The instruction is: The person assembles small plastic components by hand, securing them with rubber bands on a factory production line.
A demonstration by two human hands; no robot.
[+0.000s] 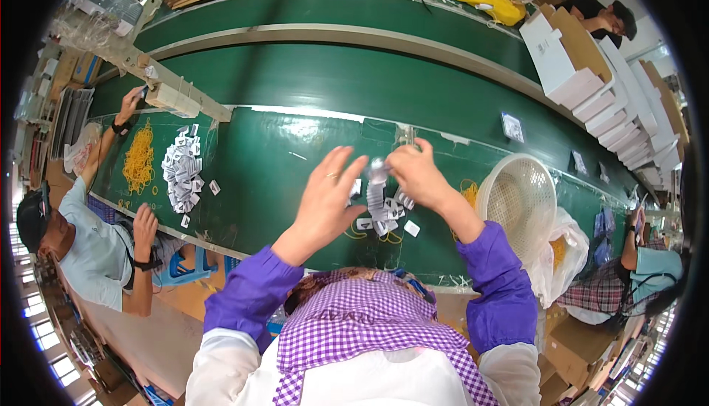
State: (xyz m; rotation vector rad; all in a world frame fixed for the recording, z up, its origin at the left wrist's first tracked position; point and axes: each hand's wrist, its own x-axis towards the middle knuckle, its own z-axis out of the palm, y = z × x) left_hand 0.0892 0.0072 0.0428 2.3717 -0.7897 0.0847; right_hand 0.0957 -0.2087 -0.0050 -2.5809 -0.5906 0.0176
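My left hand is over the green table with its fingers stretched out and apart, and I see nothing in it. My right hand is closed, thumb and fingertips together at a small blurred pale object whose kind I cannot make out. Just below it, between my hands, runs a curved row of small white-and-grey pieces. Several loose white pieces with dark marks lie around its near end. A few yellow rubber bands show beneath them.
At right stand a white perforated basket and a plastic bag. Left lie a heap of white pieces and yellow rubber bands, beside a co-worker. A post rises nearby. White boxes stand far right.
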